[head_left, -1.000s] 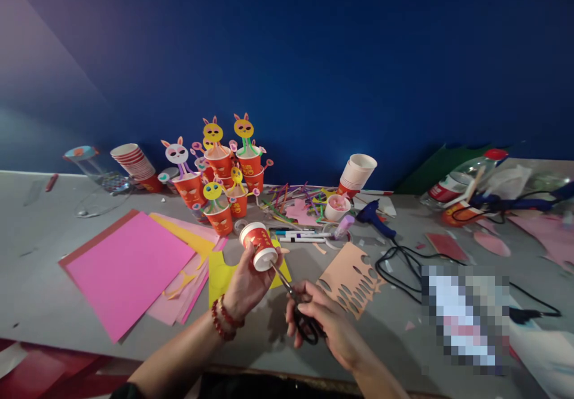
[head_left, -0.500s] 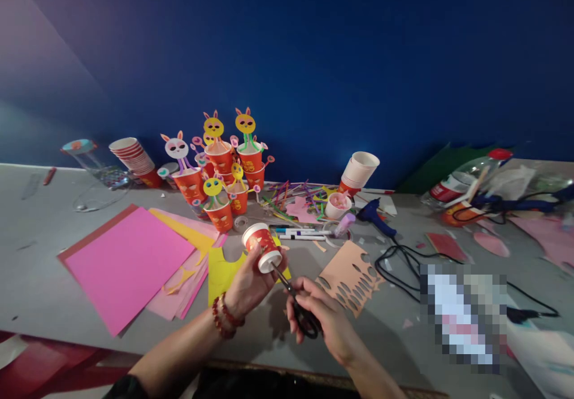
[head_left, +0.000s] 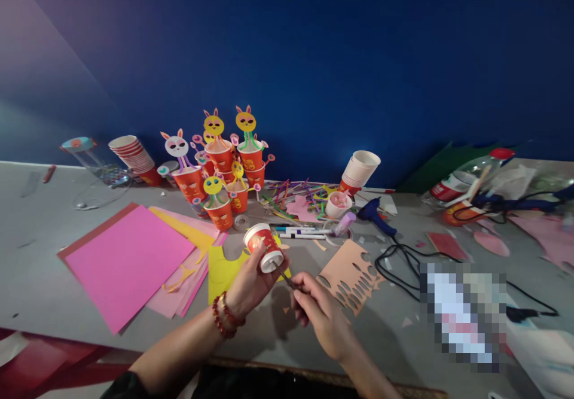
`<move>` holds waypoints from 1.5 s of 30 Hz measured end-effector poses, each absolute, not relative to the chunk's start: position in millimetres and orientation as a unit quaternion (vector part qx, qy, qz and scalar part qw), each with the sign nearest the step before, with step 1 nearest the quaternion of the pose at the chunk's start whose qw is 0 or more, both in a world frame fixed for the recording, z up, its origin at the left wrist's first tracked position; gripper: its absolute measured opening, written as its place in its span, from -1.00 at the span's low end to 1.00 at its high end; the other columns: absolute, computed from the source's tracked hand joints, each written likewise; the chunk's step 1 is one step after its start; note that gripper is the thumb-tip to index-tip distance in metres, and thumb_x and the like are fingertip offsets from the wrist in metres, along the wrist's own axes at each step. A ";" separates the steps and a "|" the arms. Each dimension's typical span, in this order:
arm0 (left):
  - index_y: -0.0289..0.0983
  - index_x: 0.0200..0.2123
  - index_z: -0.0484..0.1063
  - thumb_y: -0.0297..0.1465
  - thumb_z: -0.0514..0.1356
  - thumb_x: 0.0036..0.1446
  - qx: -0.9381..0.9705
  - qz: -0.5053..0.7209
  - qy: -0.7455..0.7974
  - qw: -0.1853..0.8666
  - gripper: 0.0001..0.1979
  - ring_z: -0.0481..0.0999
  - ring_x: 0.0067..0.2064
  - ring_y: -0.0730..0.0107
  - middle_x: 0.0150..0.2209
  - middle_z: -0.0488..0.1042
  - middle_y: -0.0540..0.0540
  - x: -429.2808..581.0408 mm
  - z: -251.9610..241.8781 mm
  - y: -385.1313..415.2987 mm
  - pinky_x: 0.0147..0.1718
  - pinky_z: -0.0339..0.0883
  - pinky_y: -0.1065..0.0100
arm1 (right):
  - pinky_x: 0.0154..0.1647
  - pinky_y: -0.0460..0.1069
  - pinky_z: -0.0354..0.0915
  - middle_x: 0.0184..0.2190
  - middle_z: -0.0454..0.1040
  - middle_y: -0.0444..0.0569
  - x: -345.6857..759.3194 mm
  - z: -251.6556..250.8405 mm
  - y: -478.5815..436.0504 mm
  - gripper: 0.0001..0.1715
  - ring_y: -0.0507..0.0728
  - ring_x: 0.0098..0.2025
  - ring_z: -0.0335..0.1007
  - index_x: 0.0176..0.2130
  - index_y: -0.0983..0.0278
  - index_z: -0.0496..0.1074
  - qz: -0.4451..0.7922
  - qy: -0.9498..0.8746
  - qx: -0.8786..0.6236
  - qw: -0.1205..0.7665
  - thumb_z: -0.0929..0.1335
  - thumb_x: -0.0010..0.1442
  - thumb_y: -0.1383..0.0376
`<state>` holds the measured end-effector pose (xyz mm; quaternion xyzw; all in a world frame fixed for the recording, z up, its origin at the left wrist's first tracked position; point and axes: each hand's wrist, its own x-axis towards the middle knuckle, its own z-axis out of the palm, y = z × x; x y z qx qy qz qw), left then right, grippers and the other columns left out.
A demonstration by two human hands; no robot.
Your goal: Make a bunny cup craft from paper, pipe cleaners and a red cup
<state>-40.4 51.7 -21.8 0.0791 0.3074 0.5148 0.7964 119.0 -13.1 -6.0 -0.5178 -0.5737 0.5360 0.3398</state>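
Rotated scissors (head_left: 286, 277), clamped in right hand (head_left: 323, 314), against cup (head_left: 268, 241), clamped in left hand (head_left: 251, 285); risked tearing base (head_left: 269, 261) through over-twisting.

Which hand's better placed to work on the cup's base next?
Probably the right hand: it holds the scissors, their tips at the base of the red cup. The left hand is busy gripping that cup.

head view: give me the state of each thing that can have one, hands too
Left hand, closed around the red cup
Red cup, tilted
Right hand, gripping the scissors
Scissors, tip at the red cup's white end
Small white cup, holding pink pieces
Glue gun beside it, not held
Plastic bottle, capped
Peach sheet, cut full of holes
Face-topped cups, upright
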 end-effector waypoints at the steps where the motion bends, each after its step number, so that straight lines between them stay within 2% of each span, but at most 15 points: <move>1: -0.42 -0.20 0.50 -0.29 0.17 0.32 0.080 0.513 0.312 0.796 -0.73 0.63 -0.23 0.29 -0.31 0.63 -0.21 -40.4 -22.7 51.9 -0.05 0.53 0.21 | -0.44 -0.06 0.24 -0.45 0.39 -0.14 120.0 -2.2 -13.7 -0.85 0.09 -0.44 0.35 -0.23 0.20 0.30 0.486 -0.611 -0.535 0.324 0.20 0.32 0.23; 6: -0.42 -0.23 0.51 -0.30 0.23 0.27 0.088 0.518 0.326 0.786 -0.75 0.63 -0.23 0.25 -0.31 0.63 -0.23 -39.4 -23.3 52.0 -0.09 0.55 0.20 | -0.33 -0.01 0.23 -0.37 0.52 -0.05 123.9 7.9 -15.2 -0.82 0.17 -0.34 0.46 -0.15 0.22 0.34 0.307 -0.721 -0.568 0.252 0.19 0.33 0.30; 12: -0.46 -0.24 0.52 -0.35 0.16 0.32 0.092 0.519 0.326 0.785 -0.75 0.63 -0.25 0.26 -0.28 0.63 -0.27 -37.8 -22.2 50.3 -0.07 0.54 0.20 | -0.27 0.04 0.25 -0.26 0.56 0.06 120.8 3.9 -16.4 -0.75 0.27 -0.24 0.51 -0.09 0.25 0.36 0.171 -0.773 -0.567 0.229 0.19 0.28 0.36; 15: -0.44 -0.24 0.51 -0.34 0.10 0.36 0.083 0.516 0.326 0.788 -0.72 0.64 -0.25 0.27 -0.30 0.64 -0.25 -39.0 -20.7 51.3 -0.08 0.54 0.20 | -0.31 0.01 0.25 -0.31 0.55 0.00 121.6 4.2 -17.4 -0.81 0.22 -0.29 0.51 -0.10 0.22 0.31 0.218 -0.756 -0.573 0.229 0.21 0.27 0.34; 19: -0.41 -0.24 0.49 -0.29 0.03 0.39 0.039 0.509 0.304 0.805 -0.66 0.65 -0.25 0.26 -0.33 0.64 -0.24 -44.4 -10.4 55.2 -0.09 0.54 0.23 | -0.32 -0.03 0.25 -0.40 0.42 -0.12 130.4 2.0 -18.7 -0.96 0.13 -0.36 0.42 -0.26 0.19 0.21 0.327 -0.702 -0.580 0.252 0.25 0.23 0.31; 23: -0.44 -0.20 0.47 -0.36 0.04 0.34 -0.008 0.505 0.287 0.814 -0.72 0.66 -0.17 0.17 -0.28 0.64 -0.32 -50.9 0.2 57.2 -0.04 0.51 0.21 | -0.34 -0.05 0.23 -0.41 0.30 -0.16 141.3 -3.5 -21.6 -0.90 0.08 -0.39 0.30 -0.36 0.18 0.16 0.425 -0.654 -0.547 0.305 0.24 0.19 0.32; 27: -0.45 -0.11 0.44 -0.29 0.06 0.33 -0.042 0.476 0.259 0.840 -0.67 0.65 -0.12 0.11 -0.21 0.63 -0.35 -53.2 -1.6 55.8 -0.05 0.51 0.15 | -0.36 -0.07 0.20 -0.45 0.24 -0.18 144.4 -7.0 -27.4 -0.88 0.07 -0.39 0.21 -0.42 0.20 0.20 0.486 -0.596 -0.528 0.360 0.27 0.16 0.31; 32: -0.40 -0.08 0.42 -0.21 0.12 0.29 -0.065 0.447 0.214 0.866 -0.65 0.63 -0.14 0.15 -0.21 0.61 -0.28 -52.5 -8.0 52.1 -0.07 0.49 0.14 | -0.47 -0.06 0.20 -0.58 0.36 -0.19 139.7 -16.8 -30.6 -0.74 0.08 -0.53 0.30 -0.35 0.18 0.19 0.589 -0.486 -0.506 0.401 0.22 0.34 0.11; 34: -0.40 -0.04 0.41 -0.21 0.14 0.28 -0.050 0.426 0.201 0.881 -0.63 0.63 -0.17 0.18 -0.19 0.60 -0.27 -51.4 -9.6 49.3 -0.15 0.50 0.20 | -0.46 -0.04 0.24 -0.57 0.39 -0.17 137.4 -24.1 -29.1 -0.72 0.10 -0.53 0.34 -0.33 0.16 0.19 0.564 -0.484 -0.517 0.426 0.22 0.35 0.06; 36: -0.42 0.01 0.41 -0.20 0.16 0.26 -0.026 0.404 0.185 0.896 -0.59 0.62 -0.19 0.17 -0.17 0.59 -0.28 -49.6 -11.7 45.5 -0.18 0.50 0.19 | -0.38 -0.02 0.29 -0.49 0.43 -0.12 134.7 -31.6 -27.0 -0.75 0.13 -0.45 0.38 -0.30 0.17 0.24 0.471 -0.519 -0.562 0.439 0.26 0.33 0.07; 39: -0.46 -0.02 0.44 -0.25 0.18 0.25 0.019 0.400 0.176 0.899 -0.61 0.63 -0.17 0.11 -0.19 0.61 -0.31 -45.8 -16.3 39.8 -0.13 0.49 0.12 | -0.22 0.02 0.31 -0.32 0.48 -0.02 129.5 -40.1 -24.1 -0.81 0.18 -0.27 0.43 -0.21 0.20 0.35 0.364 -0.574 -0.593 0.432 0.31 0.31 0.13; 41: -0.47 -0.04 0.46 -0.28 0.17 0.26 0.038 0.415 0.175 0.892 -0.64 0.63 -0.16 0.10 -0.19 0.62 -0.31 -43.7 -19.2 37.3 -0.12 0.48 0.14 | -0.20 0.02 0.34 -0.30 0.48 -0.02 126.2 -43.0 -22.2 -0.79 0.17 -0.26 0.44 -0.19 0.21 0.36 0.402 -0.565 -0.566 0.446 0.29 0.34 0.12; 45: -0.46 -0.02 0.47 -0.27 0.16 0.26 0.051 0.436 0.171 0.882 -0.62 0.64 -0.19 0.13 -0.17 0.63 -0.28 -42.0 -20.8 35.6 -0.22 0.51 0.23 | -0.30 -0.02 0.39 -0.33 0.46 -0.06 124.6 -42.5 -19.9 -0.71 0.13 -0.33 0.43 -0.15 0.21 0.34 0.494 -0.496 -0.530 0.479 0.29 0.35 0.04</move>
